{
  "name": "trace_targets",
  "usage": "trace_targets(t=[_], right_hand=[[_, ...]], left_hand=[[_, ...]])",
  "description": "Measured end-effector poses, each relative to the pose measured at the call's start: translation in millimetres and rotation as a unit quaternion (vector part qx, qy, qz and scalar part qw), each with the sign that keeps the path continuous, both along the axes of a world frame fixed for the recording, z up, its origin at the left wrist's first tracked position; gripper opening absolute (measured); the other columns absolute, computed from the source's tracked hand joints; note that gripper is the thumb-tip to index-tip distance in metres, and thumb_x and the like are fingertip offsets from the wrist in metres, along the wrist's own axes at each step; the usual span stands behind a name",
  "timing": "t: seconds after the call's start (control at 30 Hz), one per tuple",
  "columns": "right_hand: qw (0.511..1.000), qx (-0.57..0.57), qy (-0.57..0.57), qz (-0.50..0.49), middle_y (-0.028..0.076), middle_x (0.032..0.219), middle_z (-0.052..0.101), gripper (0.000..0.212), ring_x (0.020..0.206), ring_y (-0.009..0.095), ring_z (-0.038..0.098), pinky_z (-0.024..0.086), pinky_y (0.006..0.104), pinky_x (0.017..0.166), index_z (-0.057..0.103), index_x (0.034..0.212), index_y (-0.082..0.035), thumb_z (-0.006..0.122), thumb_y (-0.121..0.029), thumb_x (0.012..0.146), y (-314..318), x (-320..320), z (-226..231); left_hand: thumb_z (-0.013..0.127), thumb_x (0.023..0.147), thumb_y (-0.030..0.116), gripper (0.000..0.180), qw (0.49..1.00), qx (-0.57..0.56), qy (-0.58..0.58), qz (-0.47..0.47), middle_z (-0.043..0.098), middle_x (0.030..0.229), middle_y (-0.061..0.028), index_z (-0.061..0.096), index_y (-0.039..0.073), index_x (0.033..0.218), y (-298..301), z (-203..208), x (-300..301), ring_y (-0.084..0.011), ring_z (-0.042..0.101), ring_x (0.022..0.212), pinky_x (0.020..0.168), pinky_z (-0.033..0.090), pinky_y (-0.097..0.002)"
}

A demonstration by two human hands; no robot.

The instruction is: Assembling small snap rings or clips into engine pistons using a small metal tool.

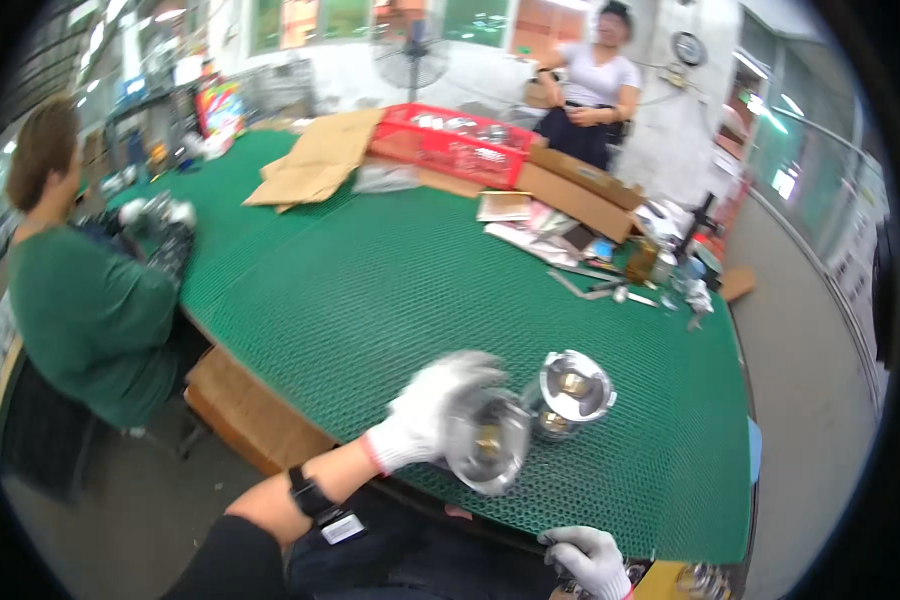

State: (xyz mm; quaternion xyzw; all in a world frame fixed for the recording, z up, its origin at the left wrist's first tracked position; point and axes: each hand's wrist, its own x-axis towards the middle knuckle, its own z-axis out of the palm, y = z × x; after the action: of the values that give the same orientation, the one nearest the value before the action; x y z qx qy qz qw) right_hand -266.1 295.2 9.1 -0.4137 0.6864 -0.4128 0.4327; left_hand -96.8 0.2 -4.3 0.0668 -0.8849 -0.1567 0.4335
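My left hand (428,412), in a white knit glove, is blurred by motion over the near part of the green table mat (370,290). It grips the side of a shiny round metal cup (488,442) with a brass-coloured centre, tilted so that its inside shows. Just right of it, a second metal cup (576,386) with a brass-coloured middle and a notched rim stands on the mat. My right hand (588,560), gloved too, is low at the table's front edge. Its fingers are curled, and what they hold, if anything, cannot be made out.
A red crate (455,150) of shiny parts stands at the back, beside brown cardboard (315,160). Tools and bottles (642,262) clutter the far right. Another person (90,290) sits at the left; one more (595,90) stands behind the table. More metal parts (703,582) lie below the near right edge.
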Motion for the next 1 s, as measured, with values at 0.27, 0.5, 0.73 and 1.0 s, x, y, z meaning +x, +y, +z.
trace_targets(t=[0.27, 0.5, 0.73, 1.0], right_hand=[[0.992, 0.024, -0.126, 0.011, 0.0, 0.083, 0.065, 0.028, 0.063, 0.006, 0.054, 0.045, 0.0207, 0.057, 0.064, 0.118, -0.003, 0.059, -0.016, 0.094, -21, 21, -18], [0.99, 0.01, -0.141, 0.006, 0.008, 0.072, 0.065, 0.033, 0.057, 0.015, 0.06, 0.049, 0.0304, 0.05, 0.069, 0.092, 0.001, 0.058, -0.03, 0.09, -17, 31, -28], [0.992, -0.014, -0.115, -0.047, 0.006, 0.075, 0.066, 0.04, 0.057, 0.006, 0.05, 0.041, 0.0211, 0.05, 0.068, 0.09, 0.002, 0.052, -0.034, 0.09, -13, 4, -8], [0.994, -0.082, -0.043, -0.063, 0.006, 0.074, 0.064, 0.029, 0.062, 0.01, 0.055, 0.045, 0.0257, 0.059, 0.068, 0.091, 0.002, 0.053, -0.023, 0.092, -30, -3, -1]], left_hand=[[0.092, 0.062, 0.027, 0.13, 0.972, 0.229, -0.032, 0.028, 0.036, 0.147, -0.0295, 0.004, -0.007, 0.15, 37, -42, 55, -0.0385, 0.045, 0.134, 0.108, 0.042, -0.0417], [0.082, 0.077, 0.021, 0.08, 0.913, 0.395, -0.068, 0.075, 0.063, 0.12, -0.0195, 0.041, -0.007, 0.14, 58, -24, 72, -0.0263, 0.062, 0.111, 0.098, 0.048, -0.0376], [0.08, 0.073, 0.029, 0.07, 0.954, 0.253, -0.16, -0.002, 0.057, 0.133, -0.0173, 0.054, 0.006, 0.134, -19, -14, 20, -0.0326, 0.057, 0.122, 0.102, 0.047, -0.0386], [0.071, 0.069, 0.012, 0.045, 0.963, -0.167, -0.212, -0.014, 0.064, 0.118, -0.0097, 0.063, 0.008, 0.113, 89, 34, -27, -0.0319, 0.061, 0.113, 0.101, 0.047, -0.0436]])
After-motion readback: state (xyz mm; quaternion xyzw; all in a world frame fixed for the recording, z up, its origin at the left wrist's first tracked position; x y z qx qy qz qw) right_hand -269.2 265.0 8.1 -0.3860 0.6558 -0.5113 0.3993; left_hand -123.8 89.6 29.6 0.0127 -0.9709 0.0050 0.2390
